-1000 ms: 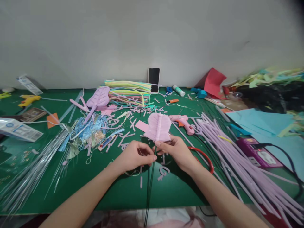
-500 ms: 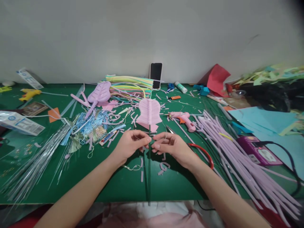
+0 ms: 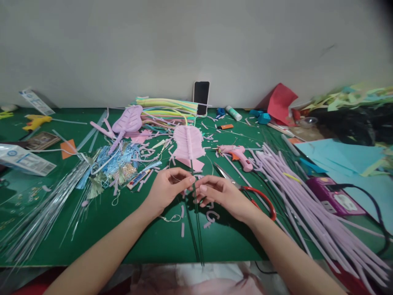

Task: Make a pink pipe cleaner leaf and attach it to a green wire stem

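Observation:
A pink leaf-shaped piece (image 3: 189,141), made of fuzzy pipe cleaners with a raised midrib, lies flat ahead of my hands. Its thin green wire stems (image 3: 199,233) run down toward the table's near edge. My left hand (image 3: 167,188) pinches these stems between thumb and forefinger just below the leaf. Curled fingers of my right hand (image 3: 222,192) meet the stems from the other side; what they hold is hard to make out. A fine thin wire (image 3: 212,164) loops up near both hands. Scissors with red handles (image 3: 260,196) lie beside my right hand.
A pink glue gun (image 3: 238,153) and a pile of pink pipe cleaners (image 3: 294,192) are on the right, near a purple power box (image 3: 334,194). On the left lie silver wires (image 3: 52,217) and a finished pink leaf (image 3: 129,119). A phone (image 3: 201,96) leans on the wall.
The leaf has shifted slightly left, and the lower ends of its stems have swung right. My right hand has turned a little, its fingers now closer under the stems. More of the scissors shows.

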Demonstrator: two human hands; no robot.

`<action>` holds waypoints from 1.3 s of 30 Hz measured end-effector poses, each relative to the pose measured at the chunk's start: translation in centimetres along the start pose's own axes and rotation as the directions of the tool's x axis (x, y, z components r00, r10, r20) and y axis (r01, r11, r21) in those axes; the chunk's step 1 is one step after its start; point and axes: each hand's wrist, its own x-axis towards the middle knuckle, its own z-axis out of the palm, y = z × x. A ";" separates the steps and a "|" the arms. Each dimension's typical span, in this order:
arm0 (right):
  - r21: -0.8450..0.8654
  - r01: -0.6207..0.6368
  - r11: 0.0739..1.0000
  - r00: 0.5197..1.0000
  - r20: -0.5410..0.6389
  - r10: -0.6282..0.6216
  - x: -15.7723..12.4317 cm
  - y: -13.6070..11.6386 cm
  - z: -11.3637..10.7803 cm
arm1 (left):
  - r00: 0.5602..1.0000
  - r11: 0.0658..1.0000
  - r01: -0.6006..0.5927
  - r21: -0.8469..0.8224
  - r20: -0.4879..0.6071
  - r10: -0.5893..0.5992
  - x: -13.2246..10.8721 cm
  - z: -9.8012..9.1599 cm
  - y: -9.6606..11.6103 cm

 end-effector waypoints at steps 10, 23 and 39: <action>-0.253 0.032 0.967 0.999 0.032 -0.025 -0.5 -0.2 1.9 | 0.990 0.984 -0.140 0.109 -0.015 0.142 -0.3 -0.3 -0.2; 0.179 -0.063 0.982 0.986 0.166 0.033 -1.0 -0.6 2.0 | 0.999 0.968 -0.032 -0.249 -0.023 0.027 -0.1 0.1 -0.4; -0.708 -0.022 0.706 0.997 -0.063 -0.033 -2.5 -3.4 -2.0 | 0.990 0.940 0.142 -0.310 0.042 -0.135 -0.5 1.1 -0.3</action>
